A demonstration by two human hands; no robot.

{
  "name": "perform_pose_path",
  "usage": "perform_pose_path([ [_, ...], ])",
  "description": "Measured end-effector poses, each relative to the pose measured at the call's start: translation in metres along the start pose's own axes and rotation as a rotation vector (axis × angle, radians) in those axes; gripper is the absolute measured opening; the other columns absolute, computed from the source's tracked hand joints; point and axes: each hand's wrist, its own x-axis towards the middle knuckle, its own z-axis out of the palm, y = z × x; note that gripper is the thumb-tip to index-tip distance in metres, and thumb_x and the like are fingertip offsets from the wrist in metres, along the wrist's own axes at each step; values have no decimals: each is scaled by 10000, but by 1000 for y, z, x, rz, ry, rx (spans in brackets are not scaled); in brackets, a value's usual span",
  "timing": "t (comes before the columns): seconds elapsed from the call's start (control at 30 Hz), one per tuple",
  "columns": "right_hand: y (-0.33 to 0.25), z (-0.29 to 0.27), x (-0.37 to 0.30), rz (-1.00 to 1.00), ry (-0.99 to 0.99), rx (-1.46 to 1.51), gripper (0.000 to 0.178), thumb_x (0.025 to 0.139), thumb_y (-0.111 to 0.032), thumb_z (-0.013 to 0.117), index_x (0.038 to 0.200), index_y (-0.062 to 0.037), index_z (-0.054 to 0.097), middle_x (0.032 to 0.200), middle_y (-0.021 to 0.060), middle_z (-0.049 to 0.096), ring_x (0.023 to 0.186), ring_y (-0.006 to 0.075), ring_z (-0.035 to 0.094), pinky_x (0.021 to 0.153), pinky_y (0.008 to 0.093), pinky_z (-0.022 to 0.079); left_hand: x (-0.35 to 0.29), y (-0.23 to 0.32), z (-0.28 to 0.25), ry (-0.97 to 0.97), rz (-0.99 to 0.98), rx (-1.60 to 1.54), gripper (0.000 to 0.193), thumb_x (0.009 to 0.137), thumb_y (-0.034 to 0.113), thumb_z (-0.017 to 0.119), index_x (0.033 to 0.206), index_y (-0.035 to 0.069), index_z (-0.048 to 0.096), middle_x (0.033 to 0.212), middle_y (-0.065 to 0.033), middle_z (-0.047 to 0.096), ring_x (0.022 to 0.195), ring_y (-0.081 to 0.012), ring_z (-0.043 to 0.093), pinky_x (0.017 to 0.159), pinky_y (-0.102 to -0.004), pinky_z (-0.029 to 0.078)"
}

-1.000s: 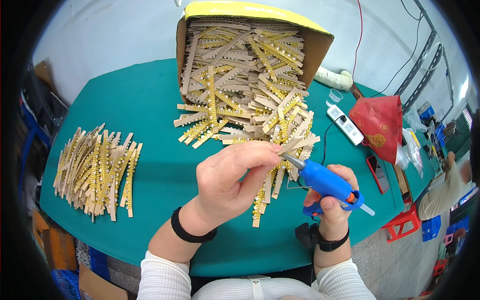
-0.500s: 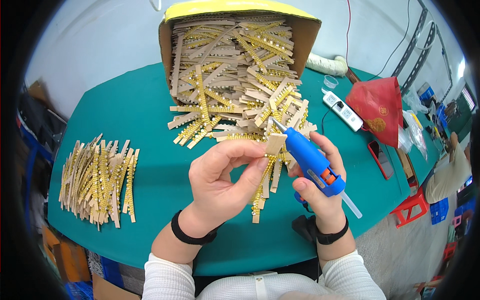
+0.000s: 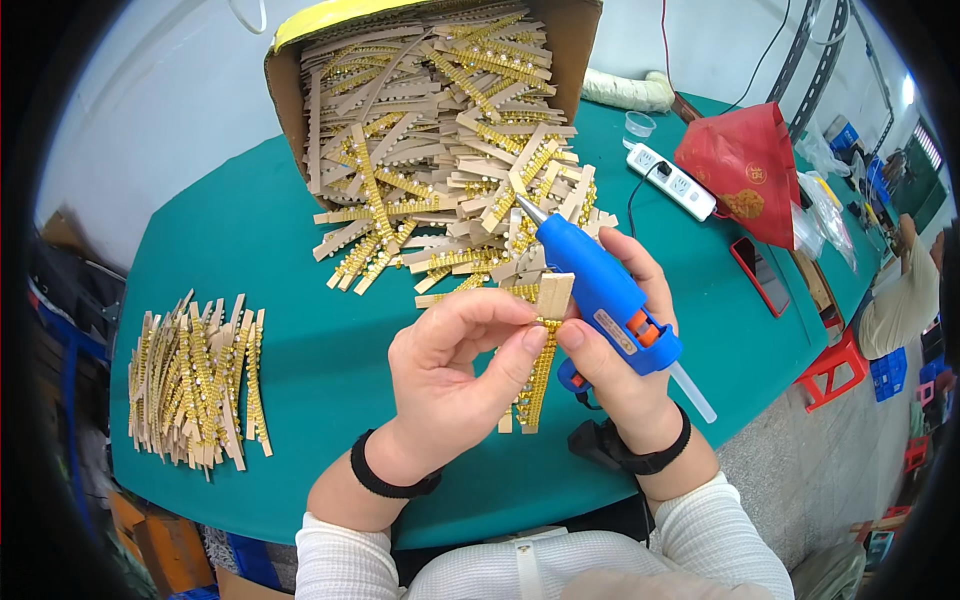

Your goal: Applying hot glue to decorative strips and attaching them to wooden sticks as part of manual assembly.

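My left hand (image 3: 435,365) pinches a strip of tan card with gold beaded trim (image 3: 541,375) between thumb and forefinger, just below its bare upper end. In my right hand (image 3: 640,380) rests a blue hot glue gun (image 3: 592,265), its metal nozzle pointing up and left and a clear glue stick poking out behind. The tip of my right thumb meets the strip's right edge beside the left fingertips. Beyond both hands, many similar strips (image 3: 470,180) spill out of a cardboard box (image 3: 288,105) lying open towards me. Some lower fingers of the right hand are hidden.
A bunch of trimmed strips (image 3: 195,385) lies on the green table (image 3: 320,440) at the left. To the right are a white power strip (image 3: 672,182), a red bag (image 3: 740,170), a phone with a red edge (image 3: 760,275) and a small clear cup (image 3: 639,124).
The right thumb has come in against the strip held by the left hand. That strip now hangs straighter, with its gold trim facing me. The whole view has shifted slightly.
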Motion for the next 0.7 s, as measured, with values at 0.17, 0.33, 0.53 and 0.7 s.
perform_pose_path([
  [0.17,-1,-1,-1,-3,18,-2,664,724,-77,696,1273,-33,326,940,71,538,775,88,550,658,211,470,1,-1,0,-26,-13,-20,165,767,-74,597,922,-43,549,886,-88,583,832,-131,592,750,-248,503],
  [0.33,-1,-2,1,8,19,4,661,730,-83,689,1277,-36,322,969,76,534,773,83,545,637,206,466,5,-2,-1,-57,-24,-45,151,772,-60,600,913,-40,550,892,-79,576,838,-127,585,761,-248,498],
  [0.53,8,6,8,87,46,57,659,724,-83,688,1274,-36,328,1062,83,511,839,111,539,704,232,459,6,-3,-12,8,-95,-47,142,782,-43,593,917,-25,553,889,-60,585,835,-110,587,746,-235,486],
  [0.7,10,-1,9,-73,125,-63,649,773,-326,637,1246,25,364,900,64,575,684,92,541,636,213,443,18,-2,-25,190,-60,-102,128,800,18,596,919,1,554,851,-16,592,794,-68,565,705,-209,469],
])
